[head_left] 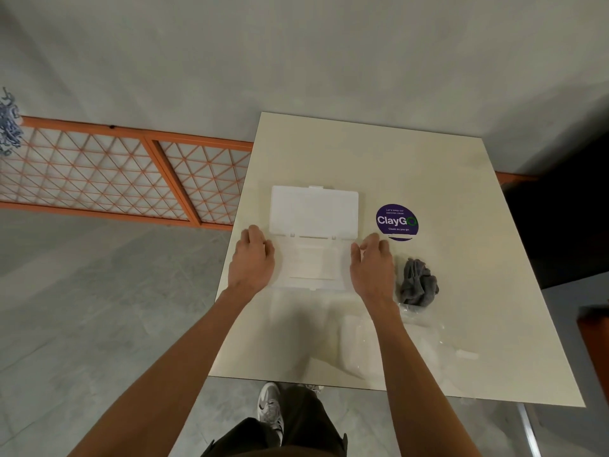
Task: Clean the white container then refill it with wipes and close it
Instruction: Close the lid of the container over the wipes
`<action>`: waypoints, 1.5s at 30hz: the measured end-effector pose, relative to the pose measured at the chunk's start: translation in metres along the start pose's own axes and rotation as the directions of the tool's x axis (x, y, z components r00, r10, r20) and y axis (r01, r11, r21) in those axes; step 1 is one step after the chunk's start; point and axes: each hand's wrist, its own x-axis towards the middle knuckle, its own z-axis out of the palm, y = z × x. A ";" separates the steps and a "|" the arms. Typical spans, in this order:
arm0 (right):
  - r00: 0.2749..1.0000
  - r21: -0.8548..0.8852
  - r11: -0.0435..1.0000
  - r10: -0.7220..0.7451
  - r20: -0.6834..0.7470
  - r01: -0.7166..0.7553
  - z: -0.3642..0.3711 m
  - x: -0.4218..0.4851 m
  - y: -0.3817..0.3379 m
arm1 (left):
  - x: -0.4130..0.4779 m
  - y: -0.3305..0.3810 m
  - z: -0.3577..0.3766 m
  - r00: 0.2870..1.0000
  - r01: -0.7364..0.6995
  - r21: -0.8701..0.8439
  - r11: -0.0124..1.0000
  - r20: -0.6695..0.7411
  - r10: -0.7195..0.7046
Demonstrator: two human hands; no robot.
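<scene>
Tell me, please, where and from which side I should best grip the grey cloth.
Pinch the raised, bunched middle of the grey cloth from above, probably with the right hand, which is nearest. It lies in a crumpled heap, so its folds stand up to be pinched; its near edge overlaps clear plastic wrap that a low sideways grab might drag along.

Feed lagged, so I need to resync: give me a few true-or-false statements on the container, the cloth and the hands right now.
1. The white container has its lid flipped open. True.
2. The grey cloth lies left of the container. False: it lies to its right, past the right hand.
3. The left hand and right hand sit at the container's two ends. True.
4. The purple sticker is on the lid. False: it is on the table, right of the lid.
</scene>
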 end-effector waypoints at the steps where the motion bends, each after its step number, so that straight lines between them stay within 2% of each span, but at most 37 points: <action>1: 0.997 0.024 0.997 -0.079 -0.019 0.079 -0.004 -0.003 -0.003 | -0.002 0.001 -0.002 0.994 -0.105 0.006 0.994 -0.039 0.105; 4: 0.928 0.098 0.941 -0.337 0.160 0.325 -0.011 -0.008 -0.011 | -0.007 0.009 -0.007 0.914 -0.406 0.082 0.910 0.055 0.402; 6: 0.857 0.065 0.900 -0.431 0.281 0.431 -0.015 -0.008 -0.019 | -0.007 0.015 -0.007 0.844 -0.535 0.201 0.821 0.163 0.510; 10: 0.799 -0.079 0.861 -0.428 0.423 0.503 -0.018 -0.003 -0.031 | -0.003 0.021 0.002 0.794 -0.608 0.422 0.672 0.329 0.511; 15: 0.796 -0.078 0.878 -0.386 0.467 0.471 -0.015 0.002 -0.029 | -0.002 0.019 0.009 0.778 -0.624 0.525 0.579 0.346 0.525; 21: 0.802 -0.041 0.888 -0.392 0.450 0.457 -0.012 0.004 -0.028 | 0.005 0.022 0.013 0.765 -0.642 0.509 0.574 0.369 0.528; 28: 0.814 0.032 0.903 -0.400 0.422 0.428 -0.011 0.006 -0.022 | 0.007 0.017 0.017 0.728 -0.673 0.536 0.510 0.361 0.583; 33: 0.829 0.058 0.898 -0.425 0.363 0.435 -0.010 0.002 -0.026 | 0.002 0.013 0.017 0.738 -0.653 0.496 0.572 0.248 0.628; 40: 0.806 -0.007 0.835 -0.529 0.265 0.550 0.000 0.000 -0.022 | -0.006 0.007 0.016 0.717 -0.665 0.443 0.602 0.153 0.680; 43: 0.779 -0.090 0.788 -0.573 0.256 0.609 0.005 0.000 -0.017 | -0.007 0.004 0.017 0.729 -0.669 0.356 0.652 0.148 0.668; 45: 0.767 -0.149 0.758 -0.597 0.234 0.635 0.008 -0.001 -0.014 | -0.008 0.003 0.017 0.752 -0.657 0.238 0.715 0.140 0.644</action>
